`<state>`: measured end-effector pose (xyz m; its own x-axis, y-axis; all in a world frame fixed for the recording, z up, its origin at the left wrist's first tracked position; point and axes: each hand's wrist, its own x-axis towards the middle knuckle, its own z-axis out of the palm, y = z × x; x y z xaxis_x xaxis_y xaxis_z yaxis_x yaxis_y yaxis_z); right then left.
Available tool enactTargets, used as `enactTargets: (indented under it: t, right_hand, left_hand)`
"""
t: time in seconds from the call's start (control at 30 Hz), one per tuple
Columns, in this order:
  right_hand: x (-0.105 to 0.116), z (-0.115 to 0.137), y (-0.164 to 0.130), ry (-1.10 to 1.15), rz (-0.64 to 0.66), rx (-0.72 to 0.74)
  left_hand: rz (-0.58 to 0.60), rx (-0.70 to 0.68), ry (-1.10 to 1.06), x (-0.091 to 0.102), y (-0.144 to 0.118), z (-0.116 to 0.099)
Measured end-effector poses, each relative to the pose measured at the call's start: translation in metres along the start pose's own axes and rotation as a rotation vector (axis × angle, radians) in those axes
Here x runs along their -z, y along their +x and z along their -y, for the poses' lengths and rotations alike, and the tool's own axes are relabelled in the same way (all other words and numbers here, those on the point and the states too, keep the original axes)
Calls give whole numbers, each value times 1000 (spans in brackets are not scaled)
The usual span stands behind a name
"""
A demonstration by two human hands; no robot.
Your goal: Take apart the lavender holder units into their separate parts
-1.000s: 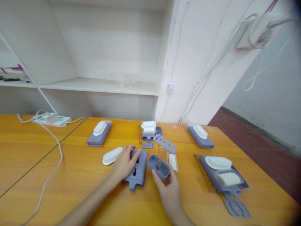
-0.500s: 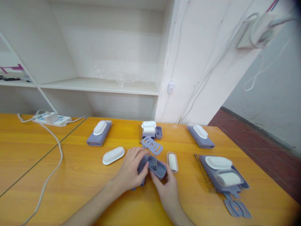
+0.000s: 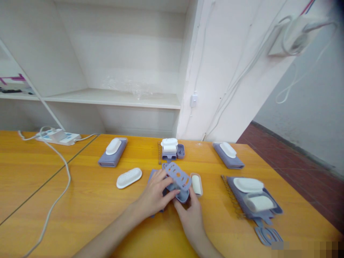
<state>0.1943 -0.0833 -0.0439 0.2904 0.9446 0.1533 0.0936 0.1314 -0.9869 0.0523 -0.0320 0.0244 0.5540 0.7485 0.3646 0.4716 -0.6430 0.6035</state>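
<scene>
**Slotted plate over tray, held in both hands, table centre**

Item: lilac slotted plate (image 3: pixel 178 175), a thin flat plastic strip with oblong cut-outs. It lies tilted on top of a small lilac tray (image 3: pixel 180 194) of the same plastic, just above the orange table (image 3: pixel 80 200).

Handling (judged): light, rigid, smooth and a little slippery; thin enough to flex or snap at the slots if forced. Best taken by its long edges or end tabs, not through the holes. The tray looks stiffer, and its side walls suit a pinch.

Orientation: the plate's long axis runs from about 10 o'clock to 4 o'clock, far end toward the shelf unit (image 3: pixel 113 96), flat face up and tipped toward the viewer.

Hands: the left hand (image 3: pixel 156 195) is curled, fingers closed about the tray's left side and the plate's near edge. The right hand (image 3: pixel 190 215) grips the tray from below at 5 o'clock, thumb on its rim.

Surroundings: white soap-like insert in a clear holder (image 3: pixel 196 184) just beside, at 3 o'clock; white brush head (image 3: pixel 129 177) at 9 o'clock; finished lilac units at 11 (image 3: pixel 112 152) and 1 o'clock (image 3: pixel 228 155); parts stack (image 3: pixel 252 197) at 3 o'clock, well apart; power strip (image 3: pixel 57 136) far off at 10 o'clock.
</scene>
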Motion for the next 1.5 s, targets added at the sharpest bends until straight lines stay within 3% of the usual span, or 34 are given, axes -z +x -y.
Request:
enactTargets:
  t: [0.3, 0.7, 0.97, 1.13, 1.33, 1.5]
  right_hand:
    - [0, -3, -1, -70, 26, 36]
    - [0, 11, -2, -180, 39, 101]
    - [-1, 10, -2, -204, 66, 100]
    - [-1, 5, -2, -218, -19, 94]
    - [2, 1, -7, -303, -43, 153]
    - [4, 3, -14, -173, -99, 245]
  left_hand:
    - [57, 38, -84, -3, -5, 6]
    - [74, 50, -122, -1, -6, 6]
    - [-70, 146, -263, 0, -5, 15]
    - [-106, 159, -270, -3, -6, 15]
    - [-117, 202, -280, 15, 0, 15]
    - [14, 142, -261, 36, 4, 22]
